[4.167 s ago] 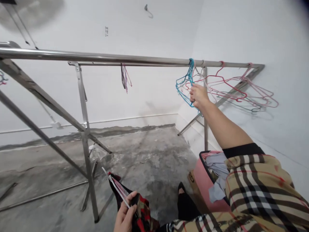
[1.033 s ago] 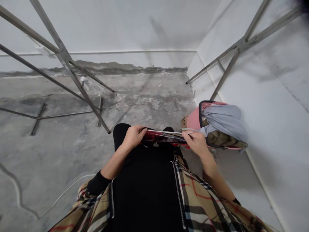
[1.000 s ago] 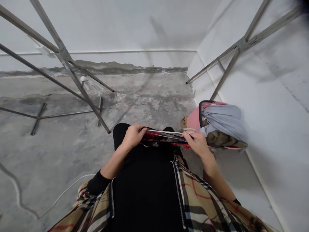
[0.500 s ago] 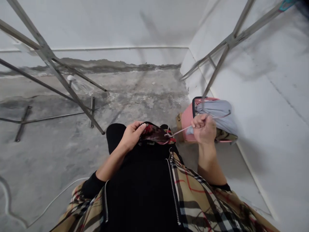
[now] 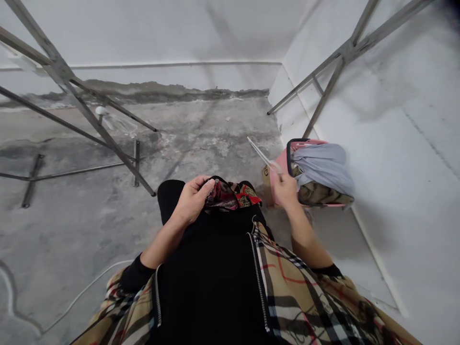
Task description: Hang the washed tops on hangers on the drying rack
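- Centre: the left hand (image 5: 192, 199) pinches a dark, red-patterned garment (image 5: 226, 194) by its edge, thumb against fingers in a narrow grip; the cloth lies bunched before the knees (image 5: 170, 194).
- Right of centre: the right hand (image 5: 285, 189) curls round a pale, thin hanger (image 5: 259, 151), whose far end points toward the upper left; motion blur leaves its full outline uncertain.
- Stage of the work: hanger and garment are apart, one in each hand. Neither is set down, and the garment hangs on nothing; smoothing or spreading the cloth appears not yet done.
- Right of the frame: a pink basket (image 5: 282, 160) holds a blue-grey cloth (image 5: 323, 163) and a brown patterned cloth (image 5: 316, 192), both unhung; a cardboard box (image 5: 266, 178) stands just beside it.
- Edges: the basket's dark rim lies near the right hand. The left metal legs (image 5: 86, 112) cross the upper left; the right metal legs (image 5: 328, 91) slope down behind the basket, near the right wall (image 5: 402, 143).
- Room for moving: the broadest span is over the concrete floor (image 5: 201, 143), beyond the knees and between the two sets of legs; rightward, basket and wall narrow it.
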A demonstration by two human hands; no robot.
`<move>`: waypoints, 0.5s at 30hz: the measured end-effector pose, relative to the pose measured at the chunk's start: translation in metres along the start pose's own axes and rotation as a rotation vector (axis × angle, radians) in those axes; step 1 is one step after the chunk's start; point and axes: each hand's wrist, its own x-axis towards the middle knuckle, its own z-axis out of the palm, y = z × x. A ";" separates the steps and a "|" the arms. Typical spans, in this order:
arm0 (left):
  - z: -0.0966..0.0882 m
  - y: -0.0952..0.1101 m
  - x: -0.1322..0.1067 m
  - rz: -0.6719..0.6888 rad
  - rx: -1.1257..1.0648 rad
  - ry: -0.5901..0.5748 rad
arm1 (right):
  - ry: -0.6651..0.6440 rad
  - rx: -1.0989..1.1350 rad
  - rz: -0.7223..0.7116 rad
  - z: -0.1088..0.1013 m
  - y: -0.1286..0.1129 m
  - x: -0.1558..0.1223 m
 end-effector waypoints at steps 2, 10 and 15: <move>0.003 0.001 -0.001 -0.012 -0.009 -0.005 | -0.174 -0.069 0.075 0.040 0.000 -0.010; -0.014 0.009 0.008 0.086 0.078 0.088 | -0.458 -0.414 0.237 0.103 -0.016 -0.006; -0.060 0.063 0.035 0.460 0.583 0.376 | -0.189 -0.364 0.204 0.033 -0.054 0.103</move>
